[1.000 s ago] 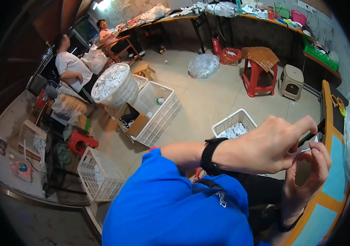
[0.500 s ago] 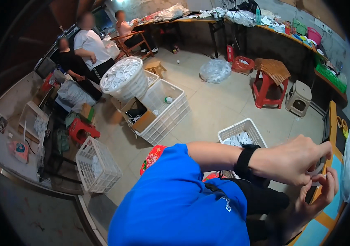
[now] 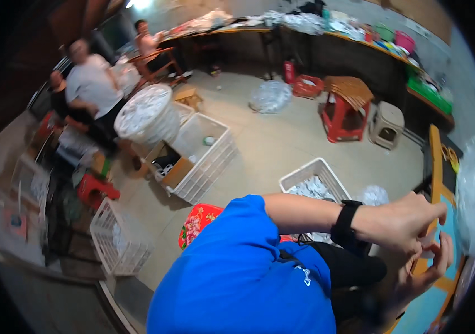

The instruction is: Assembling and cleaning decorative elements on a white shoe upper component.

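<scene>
At lower right of the frame, both hands meet: left hand point(image 3: 402, 225) pinches fingers closed, right hand point(image 3: 421, 275) half-open beneath; what they hold is hidden.

A bright blue short-sleeved shirt point(image 3: 237, 278), a black wristband point(image 3: 346, 224), and possibly dark trousers point(image 3: 349, 267), half hidden.
</scene>
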A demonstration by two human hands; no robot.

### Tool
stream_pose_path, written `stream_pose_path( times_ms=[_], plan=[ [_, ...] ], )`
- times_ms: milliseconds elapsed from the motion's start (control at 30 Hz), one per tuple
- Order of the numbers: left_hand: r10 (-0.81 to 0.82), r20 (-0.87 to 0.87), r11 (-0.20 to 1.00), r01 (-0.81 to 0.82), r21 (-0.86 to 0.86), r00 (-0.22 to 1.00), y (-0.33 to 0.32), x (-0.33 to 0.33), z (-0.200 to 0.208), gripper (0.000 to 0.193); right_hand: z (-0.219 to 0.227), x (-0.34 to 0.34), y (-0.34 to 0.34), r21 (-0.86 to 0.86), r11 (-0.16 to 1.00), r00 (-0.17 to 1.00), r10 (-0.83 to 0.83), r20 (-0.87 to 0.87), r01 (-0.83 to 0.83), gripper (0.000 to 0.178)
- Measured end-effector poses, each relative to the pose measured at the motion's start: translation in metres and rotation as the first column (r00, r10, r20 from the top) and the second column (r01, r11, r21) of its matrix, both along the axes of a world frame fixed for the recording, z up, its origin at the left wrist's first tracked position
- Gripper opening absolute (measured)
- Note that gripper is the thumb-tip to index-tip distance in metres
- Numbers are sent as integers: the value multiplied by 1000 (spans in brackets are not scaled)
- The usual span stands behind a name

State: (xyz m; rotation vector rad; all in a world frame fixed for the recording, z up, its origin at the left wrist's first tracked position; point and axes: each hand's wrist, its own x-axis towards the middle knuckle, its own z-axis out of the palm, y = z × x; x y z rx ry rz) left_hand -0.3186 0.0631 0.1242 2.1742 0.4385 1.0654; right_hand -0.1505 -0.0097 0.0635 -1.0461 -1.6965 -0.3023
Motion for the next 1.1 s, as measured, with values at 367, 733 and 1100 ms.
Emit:
stream_pose_path(
  times_ms=[367, 733, 1100],
  plan=[
    [-425, -112, 843, 348, -410, 898, 16, 85, -21, 55, 8, 52, -38, -70, 983, 962, -182, -202, 172, 62],
    [-675, -18, 529, 467, -709, 738, -34, 162, -35, 56, 12, 84, -123, -429, 873, 747, -442, -497, 231, 66],
    [-741, 101, 303, 466, -831, 664, -90, 224, -45, 48, -7, 133, -200, -47, 791, 639, -526, -561, 610, 47]
  ],
)
